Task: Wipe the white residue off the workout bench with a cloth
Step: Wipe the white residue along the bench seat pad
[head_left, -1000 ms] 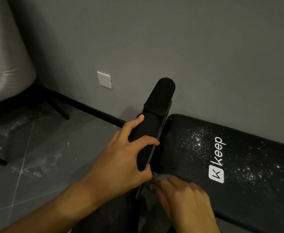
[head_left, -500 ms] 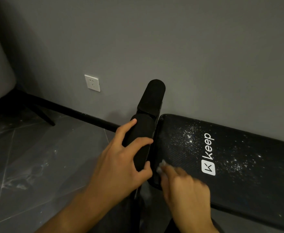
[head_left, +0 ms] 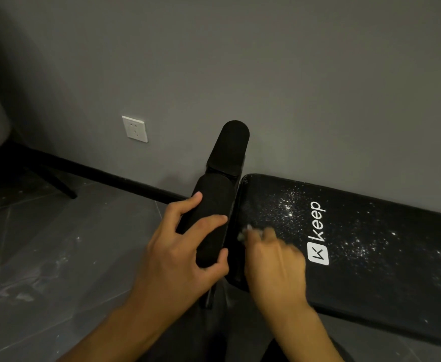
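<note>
Soft and light, the cloth sits bunched at the 9 o'clock end of the bench. My right hand curls its fingers round it. My left hand grips the foam roller. The white residue lies at the cloth's 2 o'clock. I'd hold the bunched middle.

Bare hands, forearms; possibly dark trousers.

From where I stand, the left hand and the right hand make two. One bench lies under the right hand. The near roller in the left hand's grip and the far roller beyond its fingers make two. One cloth shows at the right hand's fingertips, one white logo beside that hand, and one wall socket up past the left hand.
</note>
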`<action>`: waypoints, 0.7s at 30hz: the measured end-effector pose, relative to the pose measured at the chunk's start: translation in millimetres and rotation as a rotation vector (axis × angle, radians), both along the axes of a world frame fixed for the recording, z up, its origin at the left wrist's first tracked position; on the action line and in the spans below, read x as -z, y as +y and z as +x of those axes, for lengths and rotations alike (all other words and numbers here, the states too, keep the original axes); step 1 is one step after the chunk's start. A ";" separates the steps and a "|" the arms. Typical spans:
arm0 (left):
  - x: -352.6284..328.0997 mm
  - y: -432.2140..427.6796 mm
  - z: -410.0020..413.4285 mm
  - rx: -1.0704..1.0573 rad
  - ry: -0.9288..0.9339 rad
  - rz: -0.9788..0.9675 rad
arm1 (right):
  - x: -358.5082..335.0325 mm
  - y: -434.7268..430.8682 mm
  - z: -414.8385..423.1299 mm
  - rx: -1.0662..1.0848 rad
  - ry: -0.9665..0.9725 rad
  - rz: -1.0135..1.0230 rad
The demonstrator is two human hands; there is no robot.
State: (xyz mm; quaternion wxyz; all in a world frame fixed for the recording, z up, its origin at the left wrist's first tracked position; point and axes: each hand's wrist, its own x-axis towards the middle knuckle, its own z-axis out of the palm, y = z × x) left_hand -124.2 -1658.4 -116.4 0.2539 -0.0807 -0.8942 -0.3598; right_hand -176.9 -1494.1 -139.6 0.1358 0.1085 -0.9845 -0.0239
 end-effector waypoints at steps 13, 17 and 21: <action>-38.4 -3.4 2.2 -0.020 -0.252 -0.243 | 12.3 1.8 7.3 -0.003 -0.054 0.047; -63.8 -1.0 -35.7 0.097 -0.518 -0.368 | -9.6 -17.5 -47.1 0.037 -0.143 0.049; -71.5 8.4 -72.2 0.143 -0.606 -0.315 | -2.9 -20.3 -50.5 0.042 -0.166 0.023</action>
